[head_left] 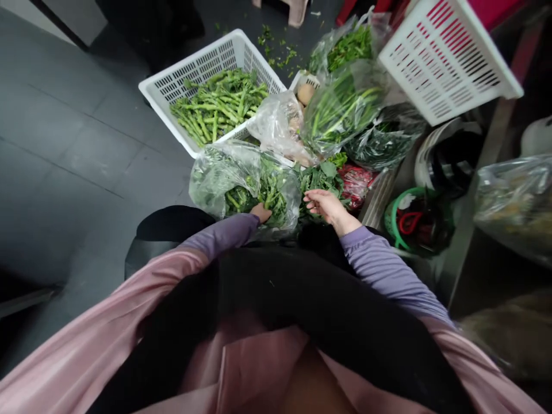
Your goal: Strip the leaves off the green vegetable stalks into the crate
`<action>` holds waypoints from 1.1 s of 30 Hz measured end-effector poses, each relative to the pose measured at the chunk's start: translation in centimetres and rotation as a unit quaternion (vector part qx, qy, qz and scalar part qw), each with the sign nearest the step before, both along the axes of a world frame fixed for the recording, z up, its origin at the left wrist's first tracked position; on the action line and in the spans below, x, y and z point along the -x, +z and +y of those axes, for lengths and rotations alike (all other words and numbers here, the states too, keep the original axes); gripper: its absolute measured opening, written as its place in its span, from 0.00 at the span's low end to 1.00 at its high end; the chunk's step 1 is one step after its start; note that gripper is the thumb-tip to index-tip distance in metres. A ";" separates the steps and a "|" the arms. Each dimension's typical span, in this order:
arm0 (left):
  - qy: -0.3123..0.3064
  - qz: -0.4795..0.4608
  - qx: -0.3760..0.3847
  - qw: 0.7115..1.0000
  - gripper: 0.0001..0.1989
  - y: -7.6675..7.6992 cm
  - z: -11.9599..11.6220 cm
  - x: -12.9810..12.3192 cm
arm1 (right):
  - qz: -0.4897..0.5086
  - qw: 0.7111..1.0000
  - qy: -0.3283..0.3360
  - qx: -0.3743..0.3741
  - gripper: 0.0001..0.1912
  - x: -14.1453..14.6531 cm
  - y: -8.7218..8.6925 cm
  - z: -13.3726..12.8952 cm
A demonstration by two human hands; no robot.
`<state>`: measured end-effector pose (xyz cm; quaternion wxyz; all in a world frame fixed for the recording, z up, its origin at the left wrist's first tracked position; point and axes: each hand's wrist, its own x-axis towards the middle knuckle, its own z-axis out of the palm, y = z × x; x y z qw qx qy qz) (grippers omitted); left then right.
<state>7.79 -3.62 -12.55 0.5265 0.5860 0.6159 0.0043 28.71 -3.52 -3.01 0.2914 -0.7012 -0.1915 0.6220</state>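
Note:
My left hand (261, 213) reaches into the mouth of a clear plastic bag (209, 172) and is closed on a leafy green stalk (269, 198). Its fingertips are partly hidden among the greens. To the right, my right hand (328, 208) hovers by a pile of loose dark green leaves (321, 178). Its fingers are loosely bent and apart, with nothing visible in them. Beyond the bag stands a white slotted basket (170, 123) with many trimmed green stems (215, 106) in it.
Bags of long green vegetables (345, 106) and a pale, cloudy bag (280, 123) crowd the middle. Another white basket (448, 63) tilts at upper right. A red-filled bag (357, 185) and a green bucket (390, 215) lie near my right arm. Leaf scraps (280, 53) litter the floor.

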 end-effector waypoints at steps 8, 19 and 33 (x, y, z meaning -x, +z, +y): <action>0.005 0.016 -0.180 0.984 0.10 8.3 -3.3 -0.7 | 0.139 0.988 -0.024 -0.062 0.12 2.9 1.3 -0.3; 0.076 -0.096 -0.306 0.944 0.10 12.9 -5.0 -0.6 | 0.090 0.934 -0.047 -0.342 0.18 5.7 5.8 -0.3; 0.196 -0.533 0.148 0.810 0.14 14.5 -0.3 -4.0 | -0.167 0.867 -0.168 -0.438 0.13 4.7 3.2 -1.0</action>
